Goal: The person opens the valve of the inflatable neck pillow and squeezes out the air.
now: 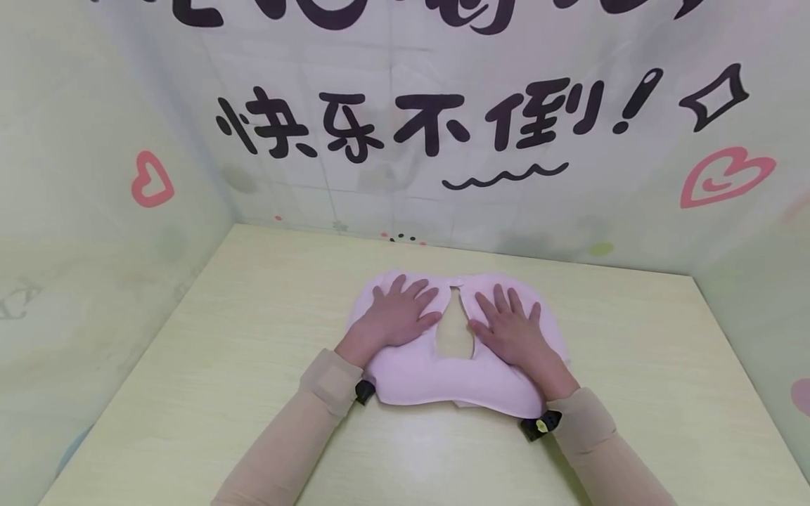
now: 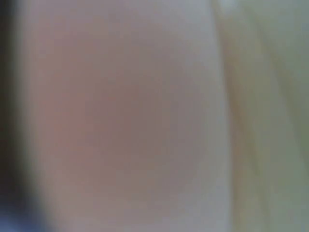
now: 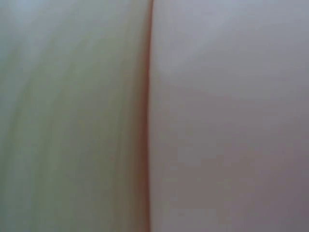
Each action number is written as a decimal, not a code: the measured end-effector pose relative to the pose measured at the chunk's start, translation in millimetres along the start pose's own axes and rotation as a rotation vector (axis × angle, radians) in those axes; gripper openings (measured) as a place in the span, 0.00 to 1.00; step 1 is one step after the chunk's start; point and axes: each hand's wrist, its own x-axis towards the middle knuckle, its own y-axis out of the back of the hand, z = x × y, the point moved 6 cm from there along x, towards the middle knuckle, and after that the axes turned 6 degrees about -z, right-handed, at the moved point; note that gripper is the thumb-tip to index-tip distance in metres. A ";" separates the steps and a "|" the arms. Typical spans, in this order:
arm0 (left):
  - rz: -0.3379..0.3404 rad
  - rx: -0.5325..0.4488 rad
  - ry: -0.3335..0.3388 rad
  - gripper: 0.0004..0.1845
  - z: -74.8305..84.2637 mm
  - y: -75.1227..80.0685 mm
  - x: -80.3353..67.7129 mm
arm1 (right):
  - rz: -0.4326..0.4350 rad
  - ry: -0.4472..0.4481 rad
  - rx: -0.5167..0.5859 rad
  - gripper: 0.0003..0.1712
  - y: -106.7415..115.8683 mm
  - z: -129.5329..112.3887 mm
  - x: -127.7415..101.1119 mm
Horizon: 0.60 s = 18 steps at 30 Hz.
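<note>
A folded pale pink cloth (image 1: 436,383) lies flat in the middle of the light wooden table (image 1: 221,365), with a teardrop gap at its centre showing the tabletop. My left hand (image 1: 400,315) lies flat on the cloth's left half, fingers straight and spread. On the right half my right hand (image 1: 510,328) presses down the same way. Both wrist views are blurred close-ups: pink cloth (image 2: 120,125) fills most of the left wrist view, and pink cloth (image 3: 227,125) meets the pale table (image 3: 72,121) in the right wrist view.
A printed backdrop (image 1: 443,126) with black characters and pink hearts stands behind the table and along both sides. Beige sleeves (image 1: 329,383) cover both forearms. A black wrist strap (image 1: 541,424) sits at the cloth's near right edge.
</note>
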 end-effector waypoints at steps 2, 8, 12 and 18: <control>0.008 -0.003 0.003 0.33 -0.3 0.4 -1.0 | 0.002 0.003 -0.001 0.38 -0.7 -0.6 0.0; 0.086 -0.028 0.022 0.32 -2.0 3.4 -6.8 | 0.051 0.035 -0.038 0.39 1.1 -5.4 -7.8; 0.153 0.007 0.027 0.33 -3.0 10.5 -13.3 | 0.115 0.054 -0.056 0.39 12.2 -11.5 -18.7; 0.268 0.021 -0.004 0.33 2.2 39.8 -36.2 | 0.215 0.081 -0.072 0.40 36.2 -23.3 -34.7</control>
